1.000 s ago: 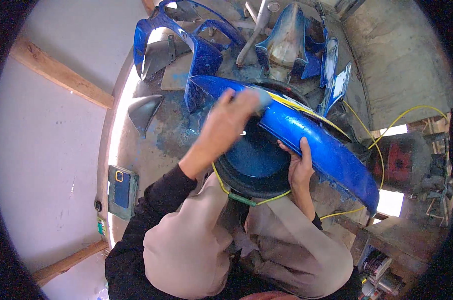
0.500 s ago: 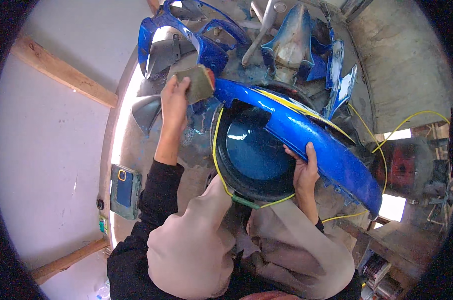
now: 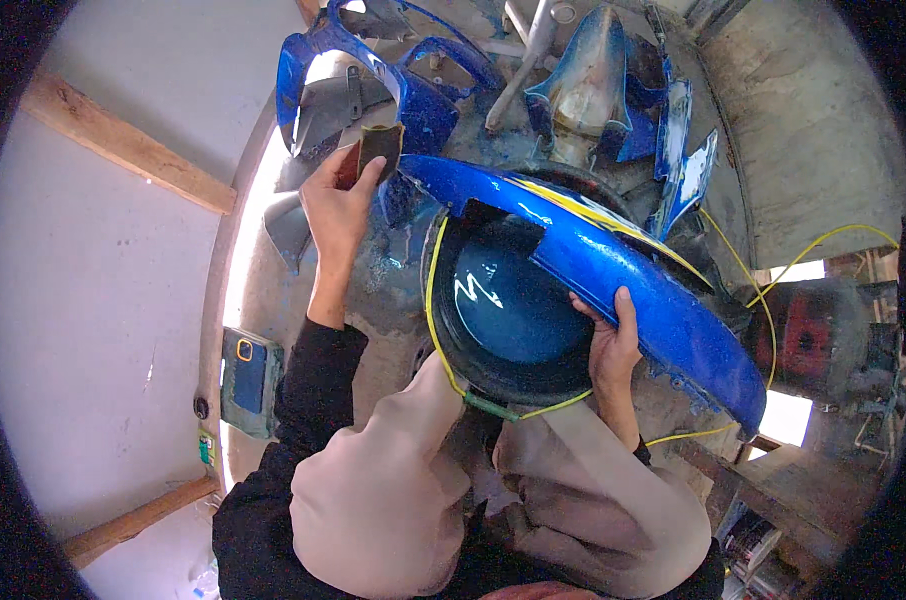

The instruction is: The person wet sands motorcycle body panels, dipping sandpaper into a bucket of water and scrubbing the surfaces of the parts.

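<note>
My left hand (image 3: 339, 195) pinches a folded piece of sandpaper (image 3: 380, 152), brownish grey with a reddish face, just off the left tip of a long blue body panel (image 3: 613, 262). The panel is glossy and curved, with yellow and white stripes along its upper edge. My right hand (image 3: 616, 345) grips the panel's lower edge, thumb on top and fingers underneath. Below the panel stands a round black tub (image 3: 443, 330) between my knees, with dark bluish water (image 3: 508, 310) in it. Part of the tub is hidden behind the panel.
More blue body panels (image 3: 418, 100) lie on the floor ahead, with a pointed, worn panel (image 3: 588, 85) beside them. A phone in a case (image 3: 251, 385) rests by the left wall. At the right are a yellow hose (image 3: 823, 232) and a dark red-marked tank (image 3: 808, 335).
My left hand has drawn slightly left and turned, and the sandpaper now shows folded with its reddish face toward my palm. The panel and right hand have barely moved.
</note>
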A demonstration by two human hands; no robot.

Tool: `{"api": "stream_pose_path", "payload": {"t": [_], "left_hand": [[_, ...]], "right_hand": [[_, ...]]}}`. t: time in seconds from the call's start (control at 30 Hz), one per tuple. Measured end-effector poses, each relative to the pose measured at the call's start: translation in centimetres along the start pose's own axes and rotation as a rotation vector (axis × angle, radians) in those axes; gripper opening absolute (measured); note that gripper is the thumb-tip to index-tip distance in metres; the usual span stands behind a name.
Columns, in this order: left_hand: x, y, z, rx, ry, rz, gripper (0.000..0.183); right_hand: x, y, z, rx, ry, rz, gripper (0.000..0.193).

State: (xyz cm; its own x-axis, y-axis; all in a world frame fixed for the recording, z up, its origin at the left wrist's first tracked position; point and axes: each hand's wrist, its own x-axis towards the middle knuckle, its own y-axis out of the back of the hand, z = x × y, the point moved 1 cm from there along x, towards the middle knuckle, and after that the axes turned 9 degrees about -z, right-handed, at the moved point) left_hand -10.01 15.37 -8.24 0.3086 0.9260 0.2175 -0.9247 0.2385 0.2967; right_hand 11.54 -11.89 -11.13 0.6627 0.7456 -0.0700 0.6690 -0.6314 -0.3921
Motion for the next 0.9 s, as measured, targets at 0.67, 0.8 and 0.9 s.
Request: {"api": "stream_pose_path", "payload": {"t": [0.67,0.8,0.9], "left_hand": [[1.4,-4.3,-2.1,0.366,-0.451,-0.148,0.014],[-1.7,-5.5,-0.7,0.216,-0.627,-0.352,0.012],[1.5,-3.6,-3.5,0.366,-0.356,-0.123,0.016]], "right_hand": [[0.0,0.0,0.2,0.007,-0.009,-0.027,0.038],[-0.2,-0.3,0.0,0.032,0.011,-0.009,0.037],[-0.4,-1.0,-0.5,0.047,0.007,-0.018,0.037]]}}
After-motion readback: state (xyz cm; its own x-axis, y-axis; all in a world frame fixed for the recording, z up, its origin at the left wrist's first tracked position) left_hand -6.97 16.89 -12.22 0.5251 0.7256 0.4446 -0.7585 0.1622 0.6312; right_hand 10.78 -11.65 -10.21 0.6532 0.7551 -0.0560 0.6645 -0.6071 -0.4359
